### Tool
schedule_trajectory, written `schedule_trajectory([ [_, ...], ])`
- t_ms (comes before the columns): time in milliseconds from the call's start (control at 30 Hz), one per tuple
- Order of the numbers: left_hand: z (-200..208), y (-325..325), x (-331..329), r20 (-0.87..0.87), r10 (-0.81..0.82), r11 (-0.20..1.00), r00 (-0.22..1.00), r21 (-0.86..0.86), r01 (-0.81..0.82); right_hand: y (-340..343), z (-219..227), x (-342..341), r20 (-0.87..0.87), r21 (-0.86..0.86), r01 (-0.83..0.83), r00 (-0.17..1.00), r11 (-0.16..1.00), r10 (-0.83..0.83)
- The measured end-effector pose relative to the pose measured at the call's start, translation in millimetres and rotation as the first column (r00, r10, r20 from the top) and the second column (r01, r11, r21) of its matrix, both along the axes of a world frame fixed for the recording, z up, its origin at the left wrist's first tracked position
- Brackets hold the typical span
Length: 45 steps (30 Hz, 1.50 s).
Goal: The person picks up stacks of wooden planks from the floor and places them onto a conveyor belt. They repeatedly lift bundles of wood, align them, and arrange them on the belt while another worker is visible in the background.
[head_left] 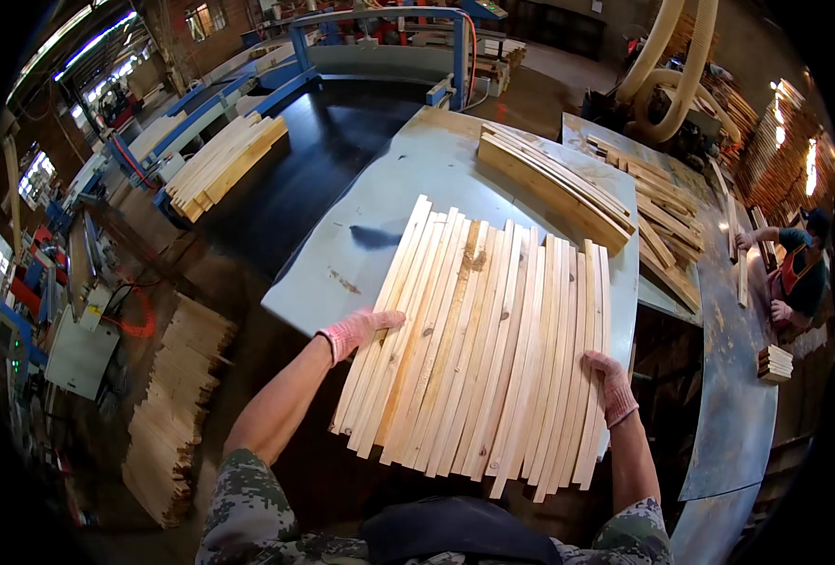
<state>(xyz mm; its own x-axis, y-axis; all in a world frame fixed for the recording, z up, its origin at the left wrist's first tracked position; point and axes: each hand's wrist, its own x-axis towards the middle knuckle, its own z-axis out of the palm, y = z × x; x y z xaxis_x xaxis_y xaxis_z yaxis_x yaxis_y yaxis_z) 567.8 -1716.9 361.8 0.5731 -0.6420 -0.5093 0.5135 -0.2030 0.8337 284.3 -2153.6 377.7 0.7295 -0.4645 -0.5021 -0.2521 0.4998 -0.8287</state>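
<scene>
- the left hand [359, 331] was closed over the left edge of the wooden strips [474, 348], and the right hand [611, 384] was curled about the right edge; both wore pinkish gloves.
- the strips lay side by side between the hands, with no strap visible, so slackening inward pressure could have let the middle ones slip or fan apart.
- their near ends were uneven and jutted past the edge of the desk [417, 165], toward the person; too much weight on that side could have tipped some off. how much the desk bore, i could not tell.
- beyond the right hand, stacked boards [559, 193] stood on the same desk, near the strips' far ends; a push forward and rightward could have knocked into them.
- below and left of the left hand, a stack of timber [177, 405] crowded the floor.
- farther right of the right hand were a heap of loose lumber [658, 212] and a co-worker [799, 268] beside a long metal surface [733, 395].
- ahead and left of the hands, a black belt [309, 141] carried another bundle of boards [229, 165], with a blue frame [460, 56] spanning its far end.
</scene>
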Motion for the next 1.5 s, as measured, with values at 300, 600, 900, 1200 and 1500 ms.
schedule_trajectory([
  [300, -102.1, -19.7, 67.5, 0.208, -0.019, 0.970, 0.978, 0.240, -0.032, 6.1, -163.0, 32.4, 0.133, -0.005, 0.068, 0.989, 0.998, -0.067],
  [600, -132.1, -51.0, 97.4, 0.662, -0.270, 0.722, 0.699, 0.620, -0.307, -1.5, -295.8, 90.7, 0.186, 0.055, 0.142, 0.971, 0.988, -0.150],
  [900, -145.2, -103.7, -1.6, 0.523, -0.641, 0.193, 0.561, 0.818, -0.542, -17.3, -369.1, 120.4, 0.387, 0.105, 0.040, 0.919, 0.994, -0.078],
  [1200, -170.1, -100.3, -13.9, 0.598, -0.640, 0.142, 0.482, 0.708, -0.691, -13.0, -376.1, 137.0, 0.480, 0.027, 0.011, 0.877, 1.000, -0.023],
  [1500, -171.6, -120.5, -52.2, 0.659, -0.658, 0.240, 0.364, 0.643, -0.727, -16.2, -364.1, 108.0, 0.422, 0.058, -0.054, 0.906, 0.997, 0.024],
])
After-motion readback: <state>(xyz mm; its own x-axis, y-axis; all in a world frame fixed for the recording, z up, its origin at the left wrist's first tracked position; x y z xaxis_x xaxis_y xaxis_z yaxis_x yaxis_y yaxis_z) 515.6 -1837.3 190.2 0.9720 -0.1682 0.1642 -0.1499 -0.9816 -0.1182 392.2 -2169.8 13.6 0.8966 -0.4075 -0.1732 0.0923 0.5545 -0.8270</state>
